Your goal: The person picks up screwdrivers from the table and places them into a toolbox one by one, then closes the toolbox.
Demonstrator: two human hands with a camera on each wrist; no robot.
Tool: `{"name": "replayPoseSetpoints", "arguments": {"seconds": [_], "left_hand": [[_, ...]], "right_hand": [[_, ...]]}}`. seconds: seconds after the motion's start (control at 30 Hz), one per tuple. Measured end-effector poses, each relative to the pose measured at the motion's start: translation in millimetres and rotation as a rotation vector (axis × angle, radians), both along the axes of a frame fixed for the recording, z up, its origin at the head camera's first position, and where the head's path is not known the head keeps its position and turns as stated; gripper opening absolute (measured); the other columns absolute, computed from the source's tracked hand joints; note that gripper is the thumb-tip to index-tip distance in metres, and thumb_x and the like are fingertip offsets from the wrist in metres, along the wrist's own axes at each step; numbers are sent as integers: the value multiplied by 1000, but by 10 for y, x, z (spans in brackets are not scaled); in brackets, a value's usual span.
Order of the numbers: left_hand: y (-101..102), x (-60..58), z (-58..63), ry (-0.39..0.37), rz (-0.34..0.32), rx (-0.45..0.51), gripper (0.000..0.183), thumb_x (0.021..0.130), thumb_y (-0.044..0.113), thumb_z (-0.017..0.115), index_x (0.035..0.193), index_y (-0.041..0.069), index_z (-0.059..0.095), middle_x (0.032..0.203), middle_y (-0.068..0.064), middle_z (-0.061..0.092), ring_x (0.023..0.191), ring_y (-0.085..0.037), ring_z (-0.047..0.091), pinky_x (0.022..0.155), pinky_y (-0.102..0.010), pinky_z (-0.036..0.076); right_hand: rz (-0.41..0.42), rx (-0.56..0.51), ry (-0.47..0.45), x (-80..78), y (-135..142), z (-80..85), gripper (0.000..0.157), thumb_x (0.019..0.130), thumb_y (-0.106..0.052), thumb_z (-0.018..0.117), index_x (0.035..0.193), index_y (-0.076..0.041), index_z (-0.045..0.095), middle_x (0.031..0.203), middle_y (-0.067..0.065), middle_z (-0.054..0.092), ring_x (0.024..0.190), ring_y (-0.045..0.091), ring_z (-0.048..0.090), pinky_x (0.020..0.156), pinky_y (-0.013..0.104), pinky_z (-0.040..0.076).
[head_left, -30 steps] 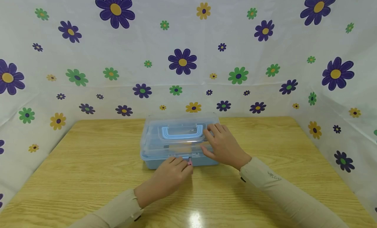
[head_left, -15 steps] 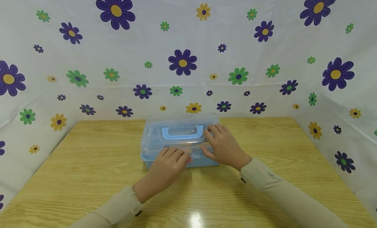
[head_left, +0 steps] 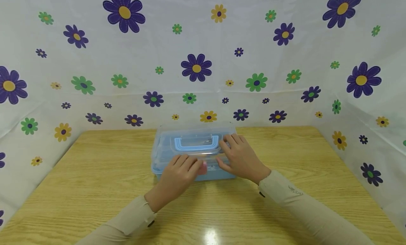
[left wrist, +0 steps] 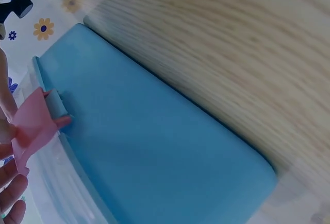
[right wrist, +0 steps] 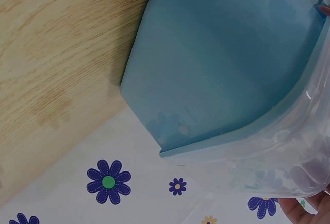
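A light blue plastic storage box [head_left: 161,176] with a clear lid [head_left: 165,150] stands on the table, its lid down. A light blue carrying handle [head_left: 196,146] lies on top. At the front, my left hand [head_left: 179,174] pinches a pink latch [left wrist: 36,123], with thumb and fingertips around its flap. In the left wrist view the flap is swung outward from a blue clip [left wrist: 55,104] on the box. My right hand [head_left: 242,157] rests on the lid's right side, fingers spread and slightly bent; a few fingers [right wrist: 304,211] show at the lid's top in the right wrist view.
The wooden table [head_left: 104,160] reaches out on both sides of the box. Behind it and along the sides hangs a white cloth [head_left: 203,33] printed with purple, green and yellow flowers. The box sits near the table's back edge.
My left hand has risen from the box's front to the lid edge, and the pink latch has turned up with it. The right hand and the box have stayed still.
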State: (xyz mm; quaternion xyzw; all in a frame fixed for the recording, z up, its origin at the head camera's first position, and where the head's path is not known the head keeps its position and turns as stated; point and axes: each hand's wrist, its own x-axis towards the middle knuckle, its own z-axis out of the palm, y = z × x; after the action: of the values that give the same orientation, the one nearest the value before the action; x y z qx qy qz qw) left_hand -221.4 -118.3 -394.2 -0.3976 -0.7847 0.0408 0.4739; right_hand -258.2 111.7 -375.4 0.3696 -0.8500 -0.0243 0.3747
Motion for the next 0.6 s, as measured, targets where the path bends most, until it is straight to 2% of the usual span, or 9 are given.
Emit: {"name": "replayPoseSetpoints", "arguments": {"seconds": [0.17,0.27,0.37,0.43,0.53,0.6], "left_hand": [[-21,3,-6,5,11,-23,36,103,19,34,97,7,67,90,-5,67,79,-18,61,72,-30,51],[-43,4,-14,5,1,-38,35,103,15,33,101,7,67,92,-6,67,81,-19,61,73,-31,51],[-65,2,-32,0,-15,-57,26,100,14,43,106,6,67,96,-7,67,83,-20,62,74,-31,52],[-72,6,-43,-6,-19,-69,20,93,13,57,108,7,67,97,-7,67,84,-20,63,74,-31,52],[-79,12,-69,-25,-13,-89,34,79,19,75,109,7,67,98,-7,67,85,-20,63,75,-31,53],[-79,16,-88,-35,-4,-98,45,71,25,81,110,8,66,98,-6,66,86,-20,63,75,-31,53]], "right_hand": [[-2,10,9,-2,0,-8,42,80,-40,65,101,-5,63,98,10,60,86,24,54,76,37,50],[-3,13,14,-1,0,-9,42,80,-41,65,101,-5,63,98,10,60,86,24,55,76,36,50],[-1,9,15,0,-2,-5,42,80,-40,65,102,-4,63,98,10,60,86,24,55,76,36,50],[1,4,14,1,-2,-3,42,79,-40,65,102,-4,62,98,10,60,86,24,55,76,36,50],[3,-1,11,-2,-1,-5,42,79,-40,65,101,-4,62,98,10,60,86,24,54,76,36,49],[4,-2,11,-3,0,-4,42,79,-40,65,101,-4,62,98,10,60,86,24,54,76,36,49]]}}
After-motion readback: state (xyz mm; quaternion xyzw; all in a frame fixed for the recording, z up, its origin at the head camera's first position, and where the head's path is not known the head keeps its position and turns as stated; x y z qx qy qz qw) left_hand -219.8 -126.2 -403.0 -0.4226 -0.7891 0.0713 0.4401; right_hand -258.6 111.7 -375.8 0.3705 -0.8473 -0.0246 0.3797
